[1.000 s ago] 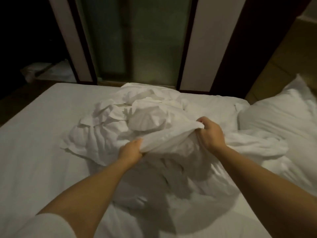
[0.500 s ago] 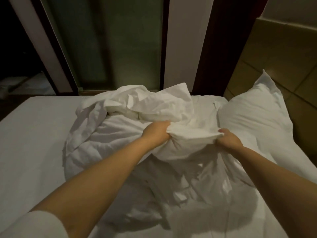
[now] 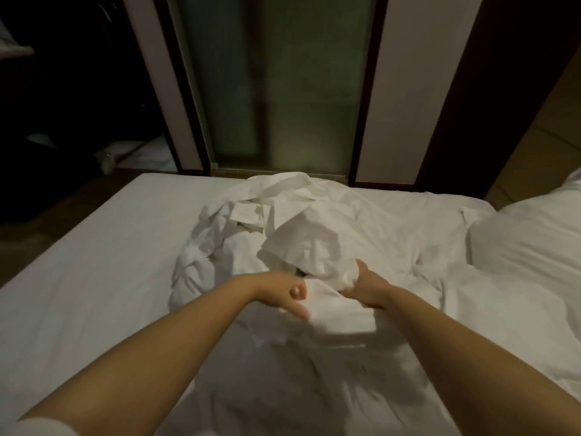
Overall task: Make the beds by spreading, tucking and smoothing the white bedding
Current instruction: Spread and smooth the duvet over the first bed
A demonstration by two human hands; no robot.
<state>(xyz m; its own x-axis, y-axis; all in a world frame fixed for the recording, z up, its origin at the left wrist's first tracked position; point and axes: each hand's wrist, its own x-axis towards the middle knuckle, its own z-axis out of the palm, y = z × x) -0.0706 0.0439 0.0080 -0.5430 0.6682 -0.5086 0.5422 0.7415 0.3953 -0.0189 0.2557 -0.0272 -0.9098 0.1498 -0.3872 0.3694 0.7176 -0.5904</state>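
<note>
The crumpled white bedding (image 3: 314, 234) lies heaped in the middle of the bed (image 3: 94, 278), on its flat white sheet. My right hand (image 3: 369, 287) grips a bunched fold of it from below; the thumb points up and the fingers are hidden in the cloth. My left hand (image 3: 287, 295) is close beside it, blurred. Its thumb is raised and its fingers lie loosely against the same fold, with no clear hold. More of the bedding trails toward me between my forearms.
A white pillow (image 3: 528, 247) lies at the bed's right end against a tan padded wall (image 3: 553, 127). Behind the bed stands a frosted glass panel (image 3: 283, 89) in dark frames. Dark floor with pale items (image 3: 138, 155) lies at the far left.
Both hands have come down and closer together, and the lifted bundle has dropped back onto the bed. My left hand has loosened its hold. The view has swung left.
</note>
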